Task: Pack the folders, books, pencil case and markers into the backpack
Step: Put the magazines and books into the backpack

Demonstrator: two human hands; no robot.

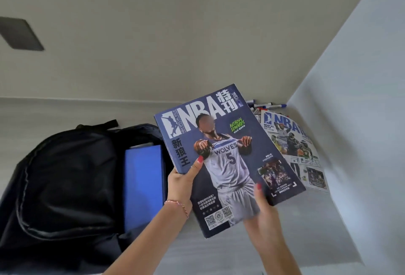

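Observation:
A dark blue basketball magazine is held above the table, tilted, just right of the backpack. My left hand grips its left edge, thumb on the cover. My right hand grips its lower edge, thumb on top. The black backpack lies open on its back at the left, with a blue folder inside its opening. A second magazine lies flat on the table to the right. Several markers lie behind it near the corner.
The grey table meets a wall at the back and a white wall panel at the right, forming a corner. A dark rectangular plate sits on the back wall at the upper left.

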